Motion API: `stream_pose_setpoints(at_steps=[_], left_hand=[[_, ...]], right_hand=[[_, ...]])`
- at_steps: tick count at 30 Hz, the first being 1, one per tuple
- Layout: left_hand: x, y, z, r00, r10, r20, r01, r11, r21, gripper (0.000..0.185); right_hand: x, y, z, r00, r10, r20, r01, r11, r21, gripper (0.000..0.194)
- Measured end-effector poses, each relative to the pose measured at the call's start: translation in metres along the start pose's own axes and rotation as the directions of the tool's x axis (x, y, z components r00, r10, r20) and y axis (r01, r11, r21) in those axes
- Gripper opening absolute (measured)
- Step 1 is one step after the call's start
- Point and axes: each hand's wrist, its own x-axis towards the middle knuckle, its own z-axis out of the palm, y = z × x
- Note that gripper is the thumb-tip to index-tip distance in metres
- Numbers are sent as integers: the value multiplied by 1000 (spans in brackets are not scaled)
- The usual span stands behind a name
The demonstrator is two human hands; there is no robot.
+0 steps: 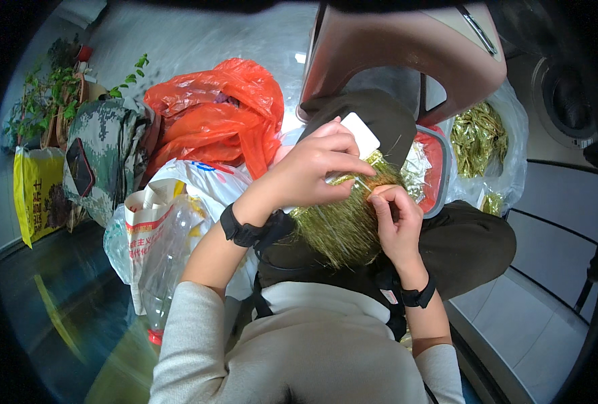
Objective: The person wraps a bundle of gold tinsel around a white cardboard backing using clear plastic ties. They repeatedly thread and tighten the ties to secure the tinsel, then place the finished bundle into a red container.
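Observation:
A bundle of fine gold tinsel strands [337, 232] lies across my lap, with a white card [362, 135] at its upper end. My left hand [324, 164] is over the top of the bundle, its fingers spread and nothing plainly held between them. At the bundle's right edge, my right hand [397, 214] pinches something small and thin near the orange-brown part of the strands; it looks like a strand or tie, but its end is hidden by the fingers. Beside my right hand, a grey-rimmed red plastic container [444, 171] holds silvery white strips [415, 169].
Gold strips [478, 141] fill a clear plastic bag at the right. A pink plastic stool [405, 38] stands ahead. Left are a red plastic bag [218, 121], a white bag [218, 187], an upside-down clear bottle [165, 272], camouflage cloth [109, 136], a phone [80, 166] and potted plants [66, 101].

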Motion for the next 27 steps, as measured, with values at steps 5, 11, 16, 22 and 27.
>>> stream_pose_setpoints(at_steps=[5, 11, 16, 22, 27], left_hand=[[1, 11, -4, 995, -104, -11, 105, 992, 66, 68], [-6, 33, -15, 962, -236, -135, 256, 954, 153, 94], [-32, 44, -36, 783, -619, 69, 623, 777, -92, 62], [-29, 72, -22, 980, -195, 44, 188, 974, 129, 22], [-16, 115, -9, 980, 120, 160, -164, 942, 294, 24]], right_hand=[[-3, 4, 0, 1000, 24, 5, -24, 998, 66, 11], [-5, 5, -3, 1000, 29, 8, -29, 997, 76, 11], [-2, -1, -18, 998, 23, 61, -32, 988, 152, 17], [15, -15, -43, 974, -228, -10, 228, 970, 81, 89], [-6, -35, -75, 878, -402, 259, 413, 911, 14, 25]])
